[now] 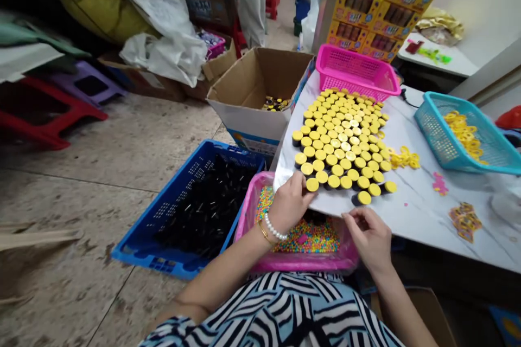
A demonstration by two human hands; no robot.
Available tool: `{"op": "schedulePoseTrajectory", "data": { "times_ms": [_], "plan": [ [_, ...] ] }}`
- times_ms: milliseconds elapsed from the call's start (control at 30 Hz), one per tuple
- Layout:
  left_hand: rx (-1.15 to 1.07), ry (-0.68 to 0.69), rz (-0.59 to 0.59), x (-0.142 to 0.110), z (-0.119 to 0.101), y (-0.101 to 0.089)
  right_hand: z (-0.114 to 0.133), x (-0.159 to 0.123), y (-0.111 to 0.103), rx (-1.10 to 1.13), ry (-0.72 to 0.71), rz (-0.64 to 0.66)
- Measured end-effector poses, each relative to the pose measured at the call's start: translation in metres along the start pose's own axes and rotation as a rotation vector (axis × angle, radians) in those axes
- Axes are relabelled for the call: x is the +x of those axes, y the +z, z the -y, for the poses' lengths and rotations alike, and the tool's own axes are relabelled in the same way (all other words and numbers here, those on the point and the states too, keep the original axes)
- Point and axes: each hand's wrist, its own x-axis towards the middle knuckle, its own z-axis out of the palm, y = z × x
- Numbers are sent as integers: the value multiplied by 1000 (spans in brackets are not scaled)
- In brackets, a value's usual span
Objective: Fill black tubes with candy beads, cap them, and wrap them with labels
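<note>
Several small black tubes with yellow caps (342,141) stand packed together on a white marble-look table (411,211). My left hand (290,203), with a pearl bracelet at the wrist, touches the capped tube (312,185) at the near left corner of the group; its fingers pinch it. My right hand (368,234) hovers at the table's near edge, just below a lone capped tube (363,198), fingers curled and apart, holding nothing that I can see. A pink basin of multicoloured candy beads (309,236) sits on my lap under both hands.
A blue crate of black tubes (195,206) is on the floor at left. A cardboard box (260,92) stands behind it. On the table are a pink basket (354,70), a teal basket of yellow rings (464,135), loose yellow rings (402,157) and stacked yellow cartons (382,11).
</note>
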Motion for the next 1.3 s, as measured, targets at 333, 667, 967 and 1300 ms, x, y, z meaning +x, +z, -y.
{"op": "schedulePoseTrajectory", "data": {
  "times_ms": [333, 667, 967, 1300],
  "plan": [
    [-91, -13, -66, -5, 7, -2, -8, 40, -29, -76, -65, 256],
    [252, 344, 627, -62, 11, 28, -67, 177, -118, -453, -101, -147],
    [307, 176, 671, -52, 28, 43, -88, 141, -131, -684, -63, -53],
    [216, 280, 726, -58, 39, 100, -79, 166, -146, -674, 190, 120]
  ]
}}
